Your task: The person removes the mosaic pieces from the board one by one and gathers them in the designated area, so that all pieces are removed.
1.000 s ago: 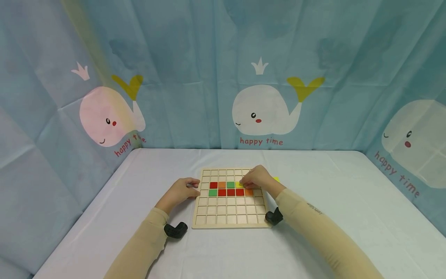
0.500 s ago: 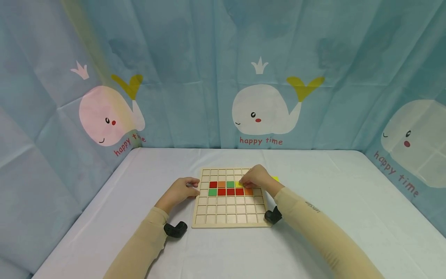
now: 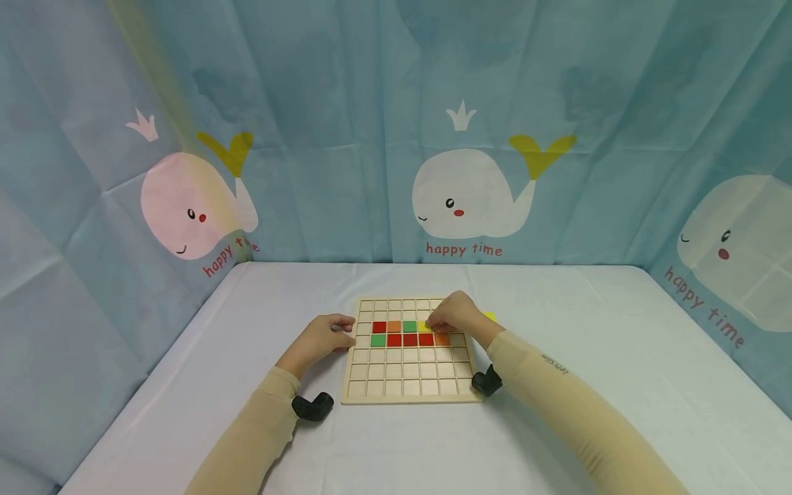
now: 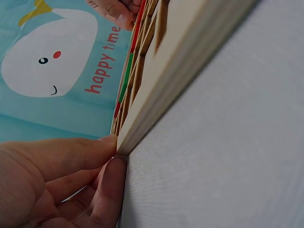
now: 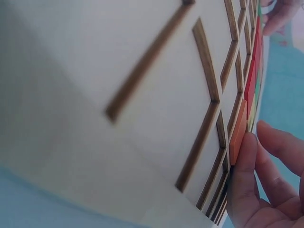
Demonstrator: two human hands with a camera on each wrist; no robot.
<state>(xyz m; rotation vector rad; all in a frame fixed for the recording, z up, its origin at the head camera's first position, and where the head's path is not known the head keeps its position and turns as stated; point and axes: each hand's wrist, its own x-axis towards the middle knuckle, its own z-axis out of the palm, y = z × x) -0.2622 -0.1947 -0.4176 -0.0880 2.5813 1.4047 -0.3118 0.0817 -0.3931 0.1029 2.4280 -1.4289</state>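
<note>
A pale wooden grid board (image 3: 393,388) lies on the table with two rows of coloured square tiles set in its cells. My left hand (image 3: 317,340) pinches the board's left edge; the left wrist view has the thumb (image 4: 107,145) on top and a finger against the side. My right hand (image 3: 458,314) reaches over the right part of the board, its fingertips at a yellow tile (image 3: 422,325) in the upper row. In the right wrist view the fingers (image 5: 280,142) sit close beside an orange tile (image 5: 238,132). I cannot tell whether they grip a tile.
Left of the yellow tile are a green tile (image 3: 410,326), an orange one (image 3: 394,326) and a red one (image 3: 379,327). Something yellow (image 3: 490,317) shows behind my right wrist. A whale-printed curtain (image 3: 346,206) hangs behind the white table (image 3: 557,302).
</note>
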